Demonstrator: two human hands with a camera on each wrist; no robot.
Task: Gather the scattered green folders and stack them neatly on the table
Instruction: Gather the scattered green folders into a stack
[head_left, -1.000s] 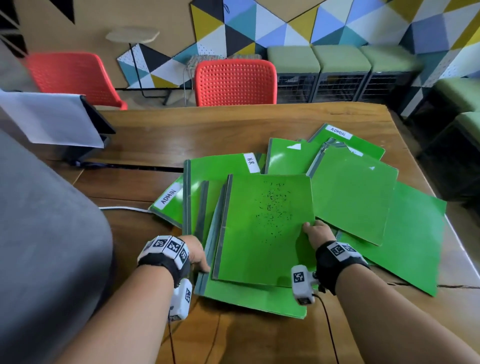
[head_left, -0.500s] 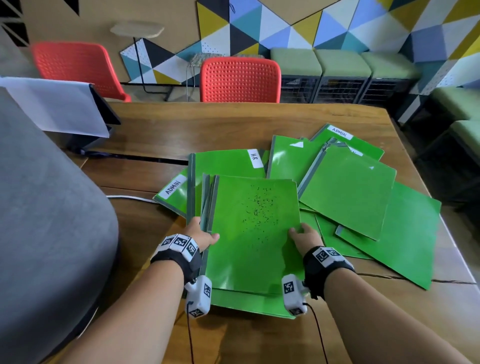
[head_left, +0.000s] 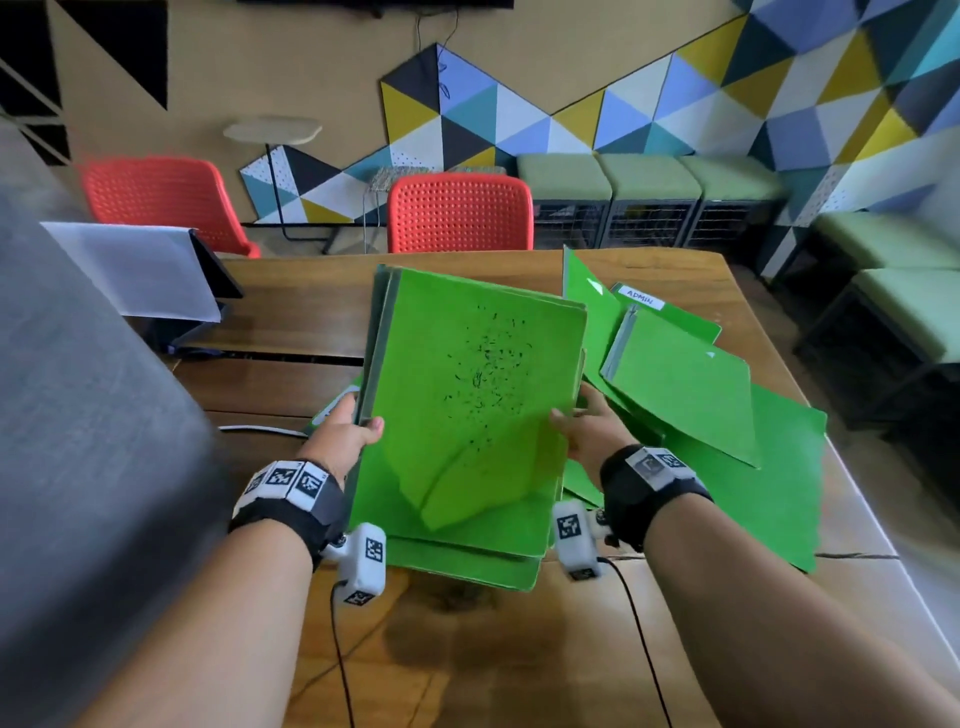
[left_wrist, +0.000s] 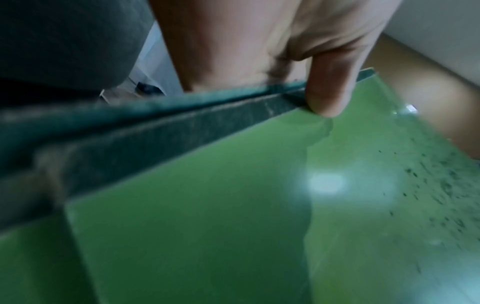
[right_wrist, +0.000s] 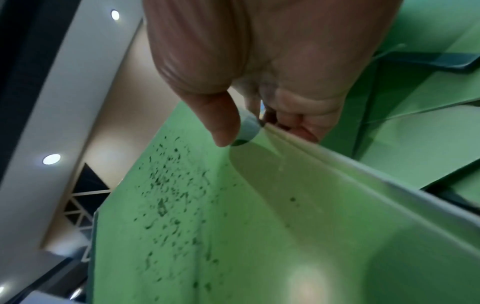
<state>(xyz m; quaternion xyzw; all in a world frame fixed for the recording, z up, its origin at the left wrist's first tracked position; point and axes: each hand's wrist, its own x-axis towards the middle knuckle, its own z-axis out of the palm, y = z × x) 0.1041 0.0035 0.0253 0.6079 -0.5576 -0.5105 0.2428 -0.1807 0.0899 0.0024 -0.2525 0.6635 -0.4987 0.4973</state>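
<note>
A bundle of several green folders (head_left: 467, 395) is tilted up off the wooden table (head_left: 467, 649), its top cover speckled with black marks. My left hand (head_left: 345, 431) grips the bundle's left spine edge, thumb on the front (left_wrist: 327, 92), fingers behind. My right hand (head_left: 584, 431) pinches the right edge, thumb on the cover (right_wrist: 223, 127), fingers behind. The top cover's lower right corner bows forward. More green folders (head_left: 685, 395) lie scattered on the table to the right, one labelled ADMIN (head_left: 641, 297). Another folder (head_left: 332, 410) peeks out under my left hand.
A dark stand holding a white sheet (head_left: 140, 270) stands at the table's back left. Two red chairs (head_left: 460, 213) stand beyond the far edge. A grey blurred mass (head_left: 78, 441) fills the left. Thin cables (head_left: 337, 649) run across the near table.
Both hands closed on the bundle's side edges and lifted it from lying flat on the table to a steep upward tilt. My view rose with it.
</note>
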